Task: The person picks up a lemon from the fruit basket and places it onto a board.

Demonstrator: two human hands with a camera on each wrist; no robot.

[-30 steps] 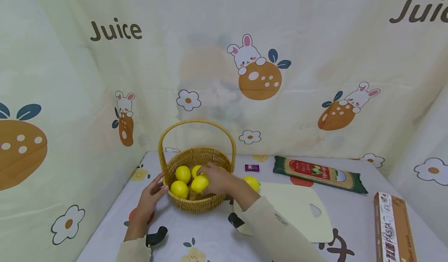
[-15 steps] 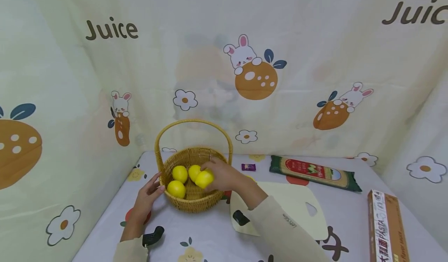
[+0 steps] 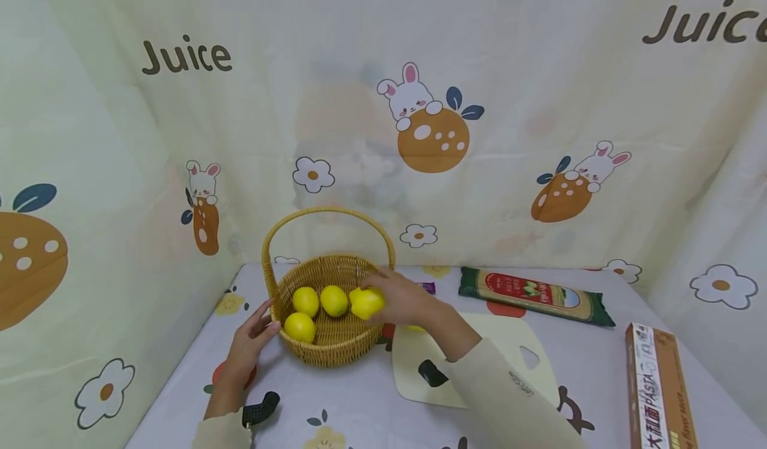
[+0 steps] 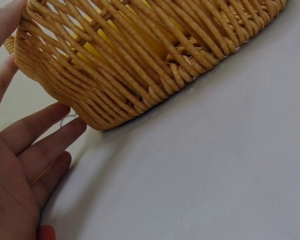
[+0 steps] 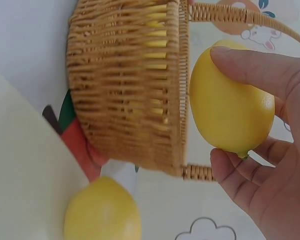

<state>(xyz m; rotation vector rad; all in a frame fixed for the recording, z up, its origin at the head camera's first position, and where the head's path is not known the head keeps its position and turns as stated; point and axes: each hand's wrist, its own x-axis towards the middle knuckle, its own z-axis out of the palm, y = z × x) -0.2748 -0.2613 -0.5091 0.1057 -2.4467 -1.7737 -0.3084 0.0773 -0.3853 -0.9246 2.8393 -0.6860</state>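
My right hand (image 3: 403, 297) pinches a yellow lemon (image 3: 367, 304) between thumb and fingers, over the right side of the wicker basket (image 3: 335, 356). The right wrist view shows that lemon (image 5: 232, 100) just outside the rim line, its stem end by the fingertips. Three more lemons lie inside the basket, one at the front left (image 3: 299, 329) and two behind it. Relaxed, nearly straight fingers of my left hand (image 3: 246, 349) touch the basket's left side. Outside the basket, a further lemon (image 5: 102, 210) rests close to the cutting board, mostly hidden by the right arm in the head view.
A cream cutting board (image 3: 413, 372) lies right of the basket, under my right forearm. Behind it are a small purple wrapped piece (image 3: 428, 288) and a long green-ended packet (image 3: 533, 296). A pasta box (image 3: 659, 389) sits at the right. The basket's tall handle (image 3: 328, 209) arches upward.
My right hand has moved right with the lemon, from the basket's middle toward its right rim. The left hand has stayed at the basket's side. The view has shifted slightly.
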